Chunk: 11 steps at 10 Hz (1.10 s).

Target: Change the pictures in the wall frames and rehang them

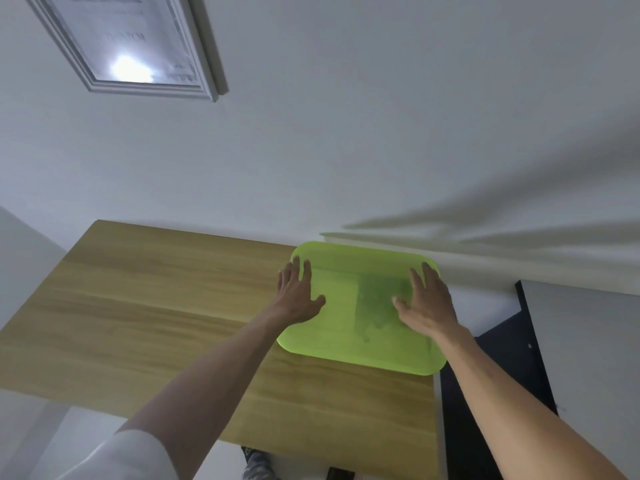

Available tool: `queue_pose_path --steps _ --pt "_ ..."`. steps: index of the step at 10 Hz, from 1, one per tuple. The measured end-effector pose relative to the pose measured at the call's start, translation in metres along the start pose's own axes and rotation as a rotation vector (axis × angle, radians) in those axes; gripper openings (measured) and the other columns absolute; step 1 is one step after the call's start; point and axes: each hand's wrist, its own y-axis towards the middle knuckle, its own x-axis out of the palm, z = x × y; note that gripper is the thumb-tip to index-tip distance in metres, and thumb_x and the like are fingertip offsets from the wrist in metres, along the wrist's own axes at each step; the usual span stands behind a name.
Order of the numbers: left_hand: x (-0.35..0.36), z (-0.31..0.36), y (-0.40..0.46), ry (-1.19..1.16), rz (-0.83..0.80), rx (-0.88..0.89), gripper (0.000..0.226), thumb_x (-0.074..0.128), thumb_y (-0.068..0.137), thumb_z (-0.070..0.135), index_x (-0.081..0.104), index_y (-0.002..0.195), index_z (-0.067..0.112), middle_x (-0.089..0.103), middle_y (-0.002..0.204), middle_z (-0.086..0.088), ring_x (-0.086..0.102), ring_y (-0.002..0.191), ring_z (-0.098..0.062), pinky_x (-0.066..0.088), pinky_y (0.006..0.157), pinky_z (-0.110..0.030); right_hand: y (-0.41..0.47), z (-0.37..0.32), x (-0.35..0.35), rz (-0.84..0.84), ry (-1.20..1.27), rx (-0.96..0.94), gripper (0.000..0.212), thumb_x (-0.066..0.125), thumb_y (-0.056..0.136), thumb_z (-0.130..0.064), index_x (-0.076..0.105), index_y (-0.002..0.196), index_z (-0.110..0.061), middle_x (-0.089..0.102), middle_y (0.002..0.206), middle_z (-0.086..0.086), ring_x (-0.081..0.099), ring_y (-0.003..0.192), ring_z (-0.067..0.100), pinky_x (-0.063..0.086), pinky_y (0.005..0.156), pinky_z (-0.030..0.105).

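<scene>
A silver-white wall frame (138, 46), glass glaring over a faint printed sheet, hangs on the far left wall above the wooden table (138, 306), where a translucent green tray (360, 327) lies under the released left hand (298, 299) and right hand (426, 306).

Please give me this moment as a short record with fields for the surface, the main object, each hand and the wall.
surface: wooden table against a white wall
main object: green tray, translucent, lying at the table's right end by the wall
left hand: fingers straight, at the tray's left edge
right hand: fingers straight, spread over the tray's right side
wall: one frame hangs at upper left, its glass glaring; the print is unreadable
right of table: dark panel
</scene>
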Motion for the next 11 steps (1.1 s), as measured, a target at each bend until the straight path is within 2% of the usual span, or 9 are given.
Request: queue_pose_path --steps 1,2,3,5,7,8,9,10,11 --pt "0.025 -0.001 0.002 0.119 0.015 0.091 0.088 0.02 0.095 0.066 -0.017 0.152 0.011 -0.03 0.157 -0.01 -0.029 0.145 -0.025 -0.015 0.12 -0.042 -0.002 -0.004 0.029 -0.07 -0.046 -0.003 0.073 0.015 0.101 -0.059 -0.012 0.157 -0.021 -0.027 0.162 0.007 -0.022 0.15 0.024 -0.009 0.123 0.046" --pt "0.046 -0.009 0.002 0.195 0.084 0.105 0.086 0.004 0.09 0.068 -0.018 0.152 0.013 -0.03 0.157 -0.008 -0.032 0.144 -0.021 -0.015 0.12 -0.04 -0.004 0.0 0.052 0.009 -0.088 0.01 0.071 -0.001 0.098 -0.061 -0.017 0.155 -0.022 -0.032 0.159 0.004 -0.029 0.147 0.021 -0.014 0.121 0.046" --pt "0.053 -0.012 0.008 0.218 0.138 0.102 0.084 0.003 0.093 0.067 -0.016 0.153 0.013 -0.028 0.159 -0.008 -0.031 0.145 -0.019 -0.011 0.122 -0.041 0.003 0.002 0.063 0.109 -0.131 0.012 0.073 -0.008 0.095 -0.061 -0.011 0.157 -0.022 -0.024 0.162 0.005 -0.025 0.149 0.02 -0.012 0.122 0.045" --pt "0.049 -0.012 0.023 0.237 0.159 0.102 0.082 0.005 0.095 0.065 -0.016 0.153 0.011 -0.029 0.158 -0.008 -0.032 0.144 -0.018 -0.009 0.122 -0.042 0.022 0.001 0.065 0.154 -0.156 0.016 0.073 -0.008 0.095 -0.059 -0.009 0.157 -0.02 -0.021 0.163 0.006 -0.023 0.15 0.021 -0.007 0.123 0.047" --pt "0.048 -0.014 0.027 0.262 0.134 0.119 0.083 0.002 0.095 0.066 -0.018 0.152 0.01 -0.03 0.158 -0.009 -0.033 0.144 -0.019 -0.011 0.122 -0.043 0.022 -0.001 0.064 0.154 -0.148 0.03 0.071 -0.005 0.097 -0.059 -0.011 0.156 -0.02 -0.022 0.163 0.007 -0.024 0.149 0.021 -0.009 0.122 0.047" --pt "0.043 -0.011 0.029 0.277 0.087 0.097 0.087 -0.007 0.089 0.068 -0.018 0.152 0.009 -0.03 0.157 -0.011 -0.034 0.143 -0.022 -0.012 0.121 -0.044 0.022 -0.001 0.061 0.14 -0.147 0.027 0.072 -0.005 0.096 -0.059 -0.011 0.157 -0.02 -0.022 0.163 0.006 -0.024 0.149 0.021 -0.011 0.122 0.047" --pt "0.038 -0.009 0.03 0.275 0.017 0.077 0.085 0.001 0.092 0.066 -0.019 0.151 0.008 -0.033 0.156 -0.01 -0.035 0.142 -0.022 -0.015 0.12 -0.044 0.021 0.0 0.062 0.111 -0.153 0.025 0.072 -0.003 0.097 -0.059 -0.01 0.157 -0.02 -0.023 0.163 0.005 -0.024 0.149 0.02 -0.013 0.121 0.047" --pt "0.017 0.001 0.031 0.19 -0.106 0.059 0.083 0.014 0.097 0.063 -0.019 0.151 0.009 -0.035 0.155 -0.008 -0.034 0.142 -0.02 -0.018 0.119 -0.043 0.024 -0.001 0.049 0.033 -0.084 0.025 0.071 0.003 0.098 -0.06 -0.014 0.157 -0.022 -0.029 0.161 0.003 -0.029 0.147 0.018 -0.015 0.121 0.046" --pt "0.014 -0.001 0.022 -0.025 0.017 0.122 0.083 0.02 0.098 0.063 -0.011 0.154 0.009 -0.024 0.16 -0.006 -0.028 0.145 -0.017 -0.018 0.119 -0.038 0.018 0.001 0.048 0.035 0.0 -0.057 0.076 0.006 0.097 -0.065 -0.021 0.154 -0.023 -0.035 0.158 0.003 -0.034 0.145 0.017 -0.014 0.121 0.048"
